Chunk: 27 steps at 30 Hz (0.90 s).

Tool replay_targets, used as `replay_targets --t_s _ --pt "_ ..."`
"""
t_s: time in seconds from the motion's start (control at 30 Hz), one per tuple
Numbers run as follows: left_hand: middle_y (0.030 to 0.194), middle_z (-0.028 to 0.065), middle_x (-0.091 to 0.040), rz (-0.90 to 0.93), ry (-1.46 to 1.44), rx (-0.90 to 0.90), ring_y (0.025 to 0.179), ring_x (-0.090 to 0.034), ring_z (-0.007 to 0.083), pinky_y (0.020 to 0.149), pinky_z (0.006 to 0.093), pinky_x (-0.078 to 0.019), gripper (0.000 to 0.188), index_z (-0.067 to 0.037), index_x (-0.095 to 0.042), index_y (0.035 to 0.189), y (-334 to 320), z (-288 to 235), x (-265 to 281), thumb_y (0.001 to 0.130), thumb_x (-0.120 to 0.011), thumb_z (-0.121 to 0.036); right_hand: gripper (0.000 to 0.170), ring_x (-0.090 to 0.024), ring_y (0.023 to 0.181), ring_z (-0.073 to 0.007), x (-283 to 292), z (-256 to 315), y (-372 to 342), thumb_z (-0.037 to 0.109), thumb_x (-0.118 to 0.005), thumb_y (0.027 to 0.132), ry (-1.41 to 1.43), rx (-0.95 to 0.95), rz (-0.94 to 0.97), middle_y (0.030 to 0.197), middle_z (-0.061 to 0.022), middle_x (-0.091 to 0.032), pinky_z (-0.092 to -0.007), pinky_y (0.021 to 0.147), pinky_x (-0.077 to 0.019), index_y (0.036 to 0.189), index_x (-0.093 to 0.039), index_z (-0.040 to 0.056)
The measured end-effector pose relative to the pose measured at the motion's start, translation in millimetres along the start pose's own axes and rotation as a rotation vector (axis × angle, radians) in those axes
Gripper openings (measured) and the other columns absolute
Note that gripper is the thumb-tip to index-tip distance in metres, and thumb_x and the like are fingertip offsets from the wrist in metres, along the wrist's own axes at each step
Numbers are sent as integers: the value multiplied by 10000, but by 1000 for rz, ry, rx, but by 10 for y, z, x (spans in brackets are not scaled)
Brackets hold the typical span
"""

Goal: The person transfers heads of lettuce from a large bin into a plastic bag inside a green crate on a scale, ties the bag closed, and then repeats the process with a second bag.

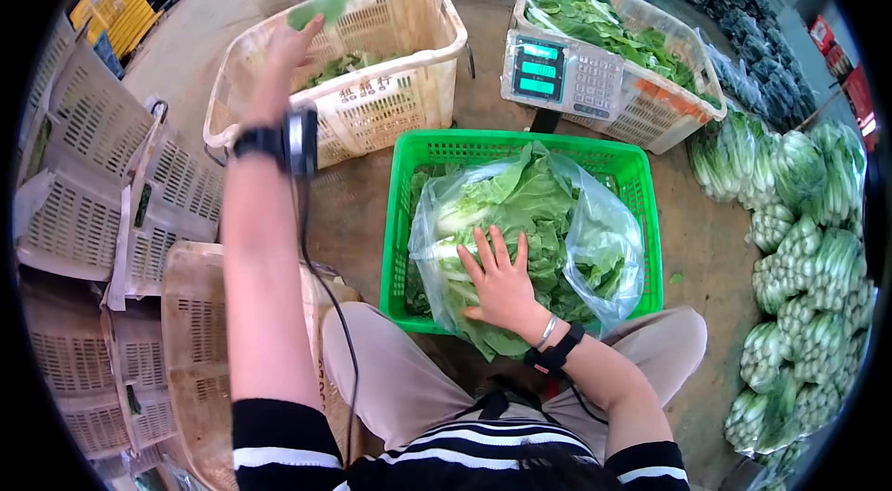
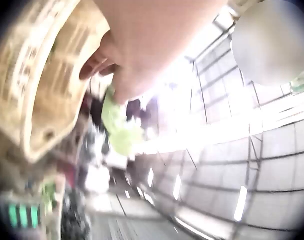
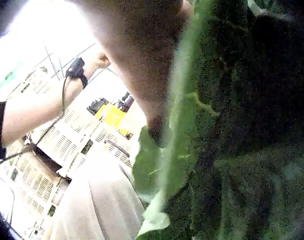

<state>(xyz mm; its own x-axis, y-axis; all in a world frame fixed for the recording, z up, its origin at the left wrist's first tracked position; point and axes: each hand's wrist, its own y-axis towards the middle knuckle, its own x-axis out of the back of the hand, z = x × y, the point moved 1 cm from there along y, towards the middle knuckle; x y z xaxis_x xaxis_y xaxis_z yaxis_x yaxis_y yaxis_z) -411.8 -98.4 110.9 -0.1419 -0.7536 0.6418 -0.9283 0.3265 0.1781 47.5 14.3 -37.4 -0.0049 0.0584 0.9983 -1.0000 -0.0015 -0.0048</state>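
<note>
The green rectangular basket (image 1: 397, 240) is smooth plastic. The clear crumpled plastic bag (image 1: 618, 231) inside is glossy at three o'clock.

Pale crates (image 1: 74, 223) at left, bagged green vegetables (image 1: 830, 263) at right

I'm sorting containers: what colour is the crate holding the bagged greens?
The crate is bright green; the head view shows it best.

Hands (image 1: 286, 52) (image 1: 504, 287), 2; green basket (image 1: 394, 231), 1; clear bag (image 1: 609, 229) inside, 1; scale panel (image 1: 567, 78), 1; crates (image 1: 390, 115) (image 1: 664, 119) of greens (image 1: 604, 22) beyond, 2.
</note>
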Motion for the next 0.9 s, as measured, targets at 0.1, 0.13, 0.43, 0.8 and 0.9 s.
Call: replay_targets --t_s 0.1,0.13,0.43,0.8,0.9 --pt "919 194 -648 189 516 -70 747 -645 240 707 351 -497 675 42 -639 935 -181 -37 38 721 -601 -597 972 -145 1324 -380 61 -183 155 583 -657 604 157 -42 -12 1421 -190 -218 -660 994 -95 1389 -266 164" --pt "927 197 -648 414 458 95 779 -645 251 720 354 -497 735 46 -636 966 -548 -156 -78 679 -623 -631 972 -149 1323 -379 90 -218 200 581 -656 608 105 -36 -13 1420 -192 -221 -658 995 -97 1391 -258 165" --pt "793 214 -631 324 188 219 756 -614 358 693 411 -472 426 4 -650 817 -3476 309 -1463 795 -577 -415 1025 -203 1298 -378 46 -137 171 575 -704 556 -12 1 -84 1395 -201 -248 -644 997 -123 1380 -270 147" --pt "481 -67 -289 698 -1306 356 381 -233 41 416 212 -237 258 6 -522 919 -3267 -1322 -254 927 -413 -228 932 -106 1325 -438 493 -186 326 394 -686 648 -231 99 126 1452 -207 -125 -706 951 -135 1412 -159 316" --pt "524 -60 -324 831 -1469 418 378 -221 38 407 200 -227 387 50 -516 998 -3132 -1515 -348 923 -416 -317 903 -134 1323 -435 398 -464 341 283 -658 679 -83 90 261 1454 -202 -124 -701 932 -207 1416 -138 312"
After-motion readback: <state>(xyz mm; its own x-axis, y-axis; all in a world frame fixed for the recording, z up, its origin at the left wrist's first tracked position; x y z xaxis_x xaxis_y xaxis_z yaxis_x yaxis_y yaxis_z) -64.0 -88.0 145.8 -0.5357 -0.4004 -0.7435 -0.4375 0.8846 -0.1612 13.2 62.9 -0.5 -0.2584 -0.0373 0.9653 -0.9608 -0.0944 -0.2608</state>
